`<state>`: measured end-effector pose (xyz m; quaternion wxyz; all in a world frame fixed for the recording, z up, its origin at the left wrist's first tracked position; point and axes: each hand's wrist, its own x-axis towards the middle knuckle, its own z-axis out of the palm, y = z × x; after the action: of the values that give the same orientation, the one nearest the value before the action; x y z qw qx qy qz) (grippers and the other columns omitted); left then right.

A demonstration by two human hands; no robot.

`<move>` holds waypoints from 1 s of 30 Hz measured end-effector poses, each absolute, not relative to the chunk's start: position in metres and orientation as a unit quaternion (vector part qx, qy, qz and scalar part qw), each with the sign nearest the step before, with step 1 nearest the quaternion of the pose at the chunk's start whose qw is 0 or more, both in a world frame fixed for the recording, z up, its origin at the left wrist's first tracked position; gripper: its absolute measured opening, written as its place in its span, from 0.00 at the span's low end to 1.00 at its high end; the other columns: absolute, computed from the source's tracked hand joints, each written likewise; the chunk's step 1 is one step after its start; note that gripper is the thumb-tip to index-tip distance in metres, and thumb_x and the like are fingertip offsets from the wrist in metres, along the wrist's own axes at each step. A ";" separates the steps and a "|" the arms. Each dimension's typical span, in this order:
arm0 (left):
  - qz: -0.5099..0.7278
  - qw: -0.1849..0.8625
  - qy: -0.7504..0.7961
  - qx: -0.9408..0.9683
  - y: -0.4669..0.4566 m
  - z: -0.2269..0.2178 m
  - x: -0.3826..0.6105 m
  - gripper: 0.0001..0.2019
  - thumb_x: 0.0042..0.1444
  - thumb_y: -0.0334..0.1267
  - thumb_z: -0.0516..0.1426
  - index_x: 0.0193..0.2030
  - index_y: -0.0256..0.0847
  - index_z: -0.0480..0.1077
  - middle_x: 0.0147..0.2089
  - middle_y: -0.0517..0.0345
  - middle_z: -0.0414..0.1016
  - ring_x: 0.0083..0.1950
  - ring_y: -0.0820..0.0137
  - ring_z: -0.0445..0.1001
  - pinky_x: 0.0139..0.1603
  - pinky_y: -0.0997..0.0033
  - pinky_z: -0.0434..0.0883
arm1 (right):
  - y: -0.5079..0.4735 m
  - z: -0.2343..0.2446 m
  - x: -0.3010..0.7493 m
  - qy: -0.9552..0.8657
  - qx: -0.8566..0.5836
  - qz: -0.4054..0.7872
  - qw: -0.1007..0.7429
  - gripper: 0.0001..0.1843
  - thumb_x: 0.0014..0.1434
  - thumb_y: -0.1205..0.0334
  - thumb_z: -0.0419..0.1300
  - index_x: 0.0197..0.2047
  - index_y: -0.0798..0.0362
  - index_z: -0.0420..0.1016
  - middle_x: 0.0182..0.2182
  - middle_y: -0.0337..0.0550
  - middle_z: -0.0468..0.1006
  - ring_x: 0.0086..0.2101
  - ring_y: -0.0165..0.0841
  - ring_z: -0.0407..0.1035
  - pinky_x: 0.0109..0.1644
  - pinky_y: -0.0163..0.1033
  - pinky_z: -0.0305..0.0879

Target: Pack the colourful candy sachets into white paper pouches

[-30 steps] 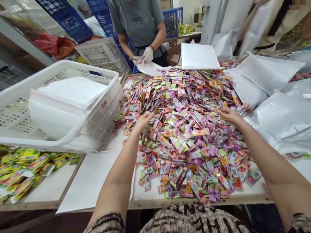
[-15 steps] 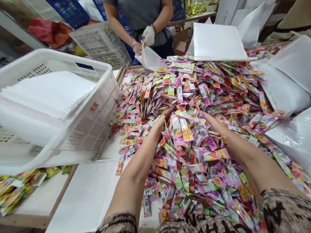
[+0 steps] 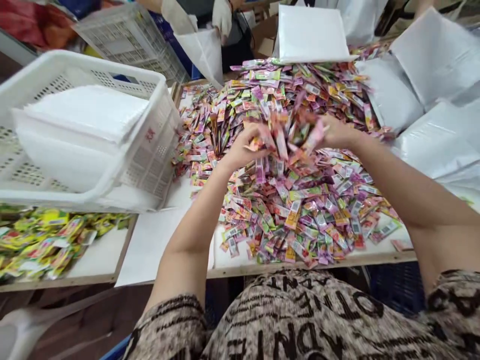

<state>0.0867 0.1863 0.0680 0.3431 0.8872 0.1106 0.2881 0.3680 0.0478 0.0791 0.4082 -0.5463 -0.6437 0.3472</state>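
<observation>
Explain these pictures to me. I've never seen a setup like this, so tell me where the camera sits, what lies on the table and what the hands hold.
There is no machine here. A camera worn on a person's head looks forward and down, so the brown-and-cream lettered top at the bottom is the wearer's own. Their bare left hand and right hand are raised together, cupping a loose bunch of sachets, slightly blurred, above a heap of small, shiny, multicoloured barcoded sachets on a white table. To the left, a white perforated plastic crate holds a stack of white sheets. Across the table, a co-worker's white-gloved hand is beside a white bag.
</observation>
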 end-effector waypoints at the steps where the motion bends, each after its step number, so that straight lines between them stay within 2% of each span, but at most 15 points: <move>1: 0.263 0.317 0.084 0.907 0.173 0.069 0.079 0.19 0.52 0.45 0.68 0.49 0.40 0.76 0.56 0.48 0.75 0.62 0.56 0.72 0.67 0.52 0.67 | 0.033 0.075 0.365 -0.685 -0.545 0.312 0.369 0.40 0.46 0.60 0.73 0.64 0.53 0.75 0.55 0.40 0.80 0.56 0.46 0.71 0.69 0.51 0.62; 3: 0.200 0.276 0.048 0.939 0.141 0.065 0.062 0.15 0.57 0.45 0.65 0.48 0.41 0.77 0.59 0.46 0.74 0.63 0.57 0.72 0.65 0.53 0.69 | 0.001 0.066 0.360 -0.764 -0.539 0.217 0.280 0.44 0.50 0.59 0.71 0.70 0.52 0.68 0.64 0.46 0.73 0.61 0.51 0.67 0.69 0.55 0.60; 4: 0.164 0.254 0.045 0.952 0.121 0.060 0.053 0.17 0.59 0.47 0.64 0.51 0.42 0.77 0.63 0.44 0.71 0.65 0.56 0.71 0.65 0.52 0.69 | -0.016 0.060 0.357 -0.788 -0.540 0.175 0.238 0.48 0.50 0.57 0.71 0.73 0.52 0.64 0.67 0.49 0.69 0.64 0.53 0.64 0.70 0.57 0.58; 6: 0.090 0.199 0.070 0.973 0.078 0.042 0.032 0.28 0.58 0.53 0.64 0.62 0.45 0.73 0.72 0.41 0.63 0.71 0.49 0.64 0.70 0.44 0.64 | -0.055 0.046 0.351 -0.798 -0.559 0.126 0.186 0.57 0.49 0.52 0.74 0.77 0.50 0.54 0.73 0.52 0.58 0.69 0.58 0.56 0.72 0.63 0.53; 8: 0.021 0.141 0.127 0.982 0.033 0.015 0.011 0.44 0.51 0.61 0.67 0.72 0.49 0.63 0.77 0.40 0.56 0.77 0.38 0.51 0.72 0.29 0.52 | -0.097 0.024 0.341 -0.784 -0.591 0.103 0.159 0.66 0.50 0.42 0.74 0.80 0.48 0.41 0.77 0.54 0.44 0.73 0.61 0.44 0.73 0.66 0.47; 9: -0.011 0.125 0.152 0.980 0.012 -0.001 0.002 0.49 0.48 0.62 0.68 0.74 0.50 0.60 0.78 0.40 0.54 0.78 0.33 0.45 0.71 0.23 0.47 | -0.117 0.009 0.333 -0.773 -0.609 0.095 0.150 0.71 0.49 0.37 0.73 0.81 0.47 0.34 0.78 0.55 0.38 0.74 0.62 0.39 0.73 0.68 0.46; 11: -0.039 0.103 0.197 0.974 -0.022 -0.033 -0.012 0.55 0.46 0.61 0.70 0.78 0.49 0.52 0.79 0.37 0.49 0.79 0.29 0.38 0.70 0.18 0.41 | -0.153 -0.025 0.313 -0.748 -0.645 0.081 0.135 0.78 0.47 0.30 0.71 0.80 0.48 0.23 0.78 0.59 0.30 0.74 0.64 0.34 0.71 0.71 0.47; 14: -0.008 0.077 0.240 0.968 -0.047 -0.070 -0.014 0.51 0.50 0.58 0.68 0.77 0.46 0.54 0.79 0.36 0.49 0.79 0.28 0.38 0.70 0.18 0.38 | -0.184 -0.077 0.285 -0.706 -0.698 0.025 0.120 0.83 0.44 0.32 0.74 0.79 0.50 0.17 0.77 0.64 0.25 0.73 0.69 0.27 0.67 0.75 0.50; 17: 0.045 0.071 0.265 0.961 -0.038 -0.082 0.010 0.41 0.52 0.57 0.65 0.71 0.46 0.65 0.72 0.35 0.63 0.76 0.30 0.48 0.70 0.20 0.41 | -0.171 -0.103 0.280 -0.686 -0.712 -0.027 0.145 0.78 0.47 0.41 0.75 0.80 0.52 0.22 0.77 0.67 0.31 0.73 0.69 0.28 0.66 0.75 0.53; 19: 0.078 0.072 0.262 0.959 -0.017 -0.077 0.038 0.39 0.52 0.52 0.65 0.70 0.45 0.66 0.66 0.35 0.70 0.72 0.33 0.58 0.70 0.27 0.51 | -0.139 -0.102 0.296 -0.677 -0.708 -0.038 0.198 0.64 0.57 0.48 0.68 0.80 0.55 0.30 0.75 0.69 0.44 0.73 0.64 0.42 0.66 0.69 0.57; 21: 0.120 0.082 0.266 0.953 0.012 -0.064 0.072 0.37 0.52 0.45 0.65 0.69 0.42 0.67 0.62 0.35 0.73 0.66 0.39 0.67 0.66 0.38 0.62 | -0.095 -0.088 0.322 -0.635 -0.724 -0.046 0.266 0.50 0.62 0.53 0.60 0.79 0.60 0.43 0.69 0.71 0.60 0.66 0.58 0.59 0.64 0.61 0.64; 23: 0.193 0.122 0.308 0.924 0.046 -0.045 0.102 0.31 0.51 0.42 0.64 0.64 0.39 0.72 0.55 0.38 0.77 0.57 0.46 0.75 0.58 0.47 0.69 | -0.050 -0.069 0.354 -0.563 -0.756 -0.057 0.330 0.42 0.61 0.54 0.58 0.74 0.63 0.58 0.58 0.68 0.73 0.56 0.54 0.70 0.58 0.58 0.69; 26: 0.361 0.250 0.387 0.810 0.100 -0.011 0.124 0.22 0.50 0.42 0.65 0.52 0.37 0.76 0.46 0.48 0.79 0.46 0.58 0.78 0.49 0.59 0.73 | 0.000 -0.041 0.399 -0.434 -0.800 -0.068 0.408 0.32 0.52 0.52 0.63 0.56 0.63 0.77 0.44 0.60 0.81 0.44 0.51 0.75 0.52 0.56 0.73; 28: 0.445 0.356 0.402 0.717 0.133 0.010 0.118 0.20 0.48 0.43 0.66 0.47 0.37 0.75 0.44 0.52 0.80 0.43 0.63 0.77 0.48 0.62 0.74 | 0.016 -0.026 0.422 -0.380 -0.810 -0.049 0.443 0.28 0.48 0.52 0.65 0.49 0.61 0.80 0.40 0.57 0.82 0.40 0.48 0.75 0.49 0.53 0.74; 30: 0.478 0.447 0.396 0.644 0.158 0.024 0.096 0.22 0.47 0.46 0.67 0.47 0.37 0.75 0.45 0.53 0.81 0.43 0.65 0.78 0.50 0.61 0.74 | 0.014 -0.016 0.436 -0.370 -0.811 -0.013 0.453 0.29 0.48 0.50 0.67 0.50 0.60 0.79 0.41 0.55 0.82 0.41 0.47 0.75 0.49 0.52 0.74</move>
<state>0.0965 0.1583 0.0235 0.4475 0.6443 0.3958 0.4775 0.4357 0.0140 -0.0159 0.4530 -0.8110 -0.3699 -0.0134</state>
